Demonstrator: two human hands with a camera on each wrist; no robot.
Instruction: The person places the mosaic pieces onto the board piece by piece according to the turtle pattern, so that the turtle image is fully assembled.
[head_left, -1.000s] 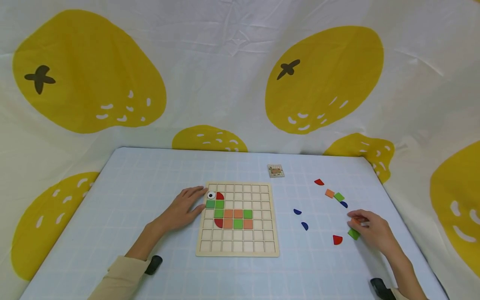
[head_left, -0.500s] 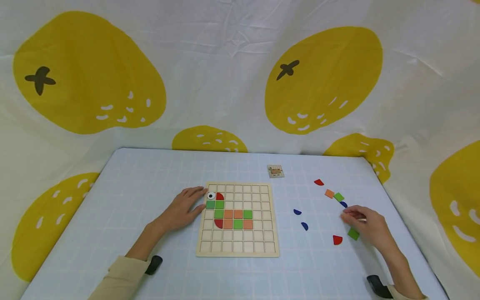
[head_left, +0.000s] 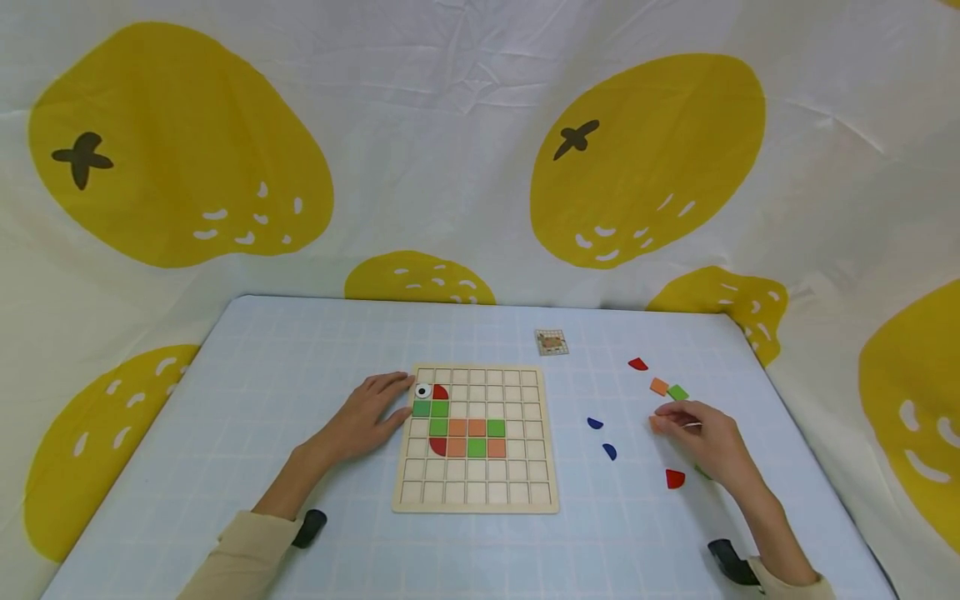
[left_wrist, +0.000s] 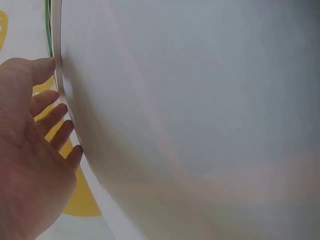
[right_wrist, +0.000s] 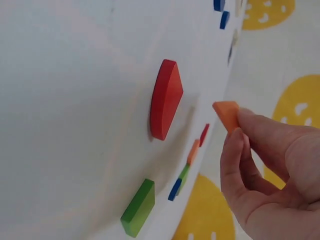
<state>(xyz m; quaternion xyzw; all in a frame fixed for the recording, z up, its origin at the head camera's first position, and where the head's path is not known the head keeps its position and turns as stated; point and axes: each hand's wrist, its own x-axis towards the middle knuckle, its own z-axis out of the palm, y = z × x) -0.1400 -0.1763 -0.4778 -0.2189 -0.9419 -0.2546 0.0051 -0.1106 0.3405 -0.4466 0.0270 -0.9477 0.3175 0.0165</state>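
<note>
Pinched tight between thumb and fingertips, a small orange tile [right_wrist: 227, 114] rides off the tabletop in the right hand [head_left: 705, 433], right of centre in the frame I watch from my distant post. The left hand [head_left: 360, 421] lies with fingers extended and slack, gripping nothing, its tips at the left edge of a pale, wood-toned board [head_left: 525, 475] in the lower middle of the frame. On the board's raised square grid I count flat green and orange squares, two red rounded pieces and a white piece bearing a black-centred eye [head_left: 423, 391]. From the right wrist I see a thick, smooth red wedge [right_wrist: 166, 100], one side curved, and a solid green block [right_wrist: 139, 207] at lower left. Dark blue half-rounds [head_left: 595, 423] lie right of the board; a small printed card [head_left: 552, 342] sits above it. The table [head_left: 315, 350] wears a pale blue cover with a faint check. Behind it I see a creased white cloth [head_left: 435, 125] printed with big mustard-yellow fruit. Beige sleeves [head_left: 243, 542] and black wrist devices [head_left: 309, 529] enter along the bottom.
</note>
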